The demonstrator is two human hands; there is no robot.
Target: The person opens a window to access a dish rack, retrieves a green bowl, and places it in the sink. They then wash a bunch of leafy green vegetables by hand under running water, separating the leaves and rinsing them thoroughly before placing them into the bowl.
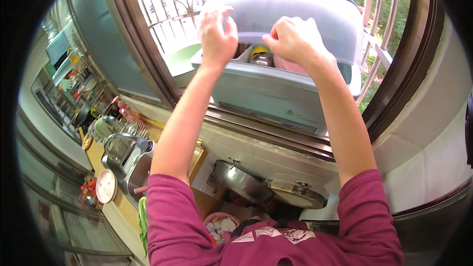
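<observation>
Both of my arms reach forward through a window opening over a grey plastic storage box (269,85), whose lid (295,11) stands raised at the back. My left hand (218,37) is above the box's left part, with fingers apart and nothing seen in it. Over the middle hangs my right hand (293,38), its fingers curled; whether it holds something small cannot be told. Between the hands, a yellow-and-clear container (261,57) shows inside the box. A pink item (290,66) lies beside it, partly under my right hand. The box's left end is partly hidden by my left hand.
Metal window bars (177,0) rise behind the box, and a pale green basin (183,57) is at its left. The window track (266,129) runs below. At lower left are a steel sink (136,171), a faucet (120,136) and a plate (106,186). A steel basin (242,183) hangs beneath the sill.
</observation>
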